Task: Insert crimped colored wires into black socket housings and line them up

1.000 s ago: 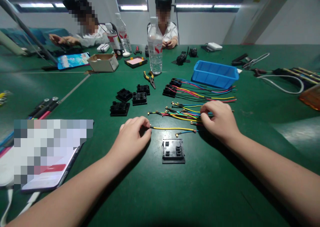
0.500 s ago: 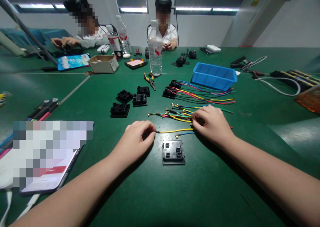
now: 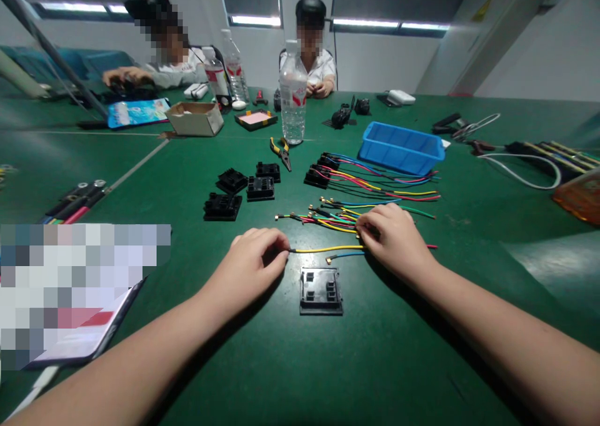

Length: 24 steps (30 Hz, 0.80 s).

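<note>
Our left hand (image 3: 262, 257) pinches a yellow wire (image 3: 325, 250), likely steadying it; we can't tell our right hand's (image 3: 396, 240) grip.

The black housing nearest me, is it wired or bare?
Bare: no wire enters the black housing; the yellow wire runs beyond it, between the left hand and right hand.

Over on the desk (image 3: 300, 370), a housing (image 3: 321, 292) lies toward the front edge, wires (image 3: 344, 229) behind it; farther back sits a bin (image 3: 400, 148), pliers (image 3: 284, 157) to its left.
</note>
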Tool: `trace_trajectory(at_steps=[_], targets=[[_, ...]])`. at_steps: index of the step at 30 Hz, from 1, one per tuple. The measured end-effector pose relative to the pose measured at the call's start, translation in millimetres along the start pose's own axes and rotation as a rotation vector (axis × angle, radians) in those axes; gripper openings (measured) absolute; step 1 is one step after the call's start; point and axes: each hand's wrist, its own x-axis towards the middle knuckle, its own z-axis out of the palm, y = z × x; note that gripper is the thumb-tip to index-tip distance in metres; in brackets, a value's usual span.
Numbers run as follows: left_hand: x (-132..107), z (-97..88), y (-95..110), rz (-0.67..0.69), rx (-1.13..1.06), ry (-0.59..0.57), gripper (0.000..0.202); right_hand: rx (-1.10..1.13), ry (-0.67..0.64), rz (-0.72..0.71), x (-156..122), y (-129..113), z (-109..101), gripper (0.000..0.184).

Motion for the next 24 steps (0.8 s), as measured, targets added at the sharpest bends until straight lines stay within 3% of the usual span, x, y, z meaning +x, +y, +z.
trace_trajectory(at_steps=[9, 15, 19, 24], targets=[[-1, 0.3, -1, 0.010, -0.047, 0.038, 0.012, 0.105, 0.184, -0.127, -1, -3, -3, 0.007], [-7, -3.0, 4, 0.165, -0.089, 0.133, 0.011, 0.099, 0.299, -0.269, -8, -19, -11, 0.009], [-10, -3.3, 6, 0.261, -0.051, 0.127, 0.009, 0.365, 0.339, -0.155, -15, -22, -7, 0.014], [-9, -3.1, 7, 0.267, -0.052, 0.117, 0.010, 0.767, 0.441, -0.076, -15, -23, -2, 0.016]])
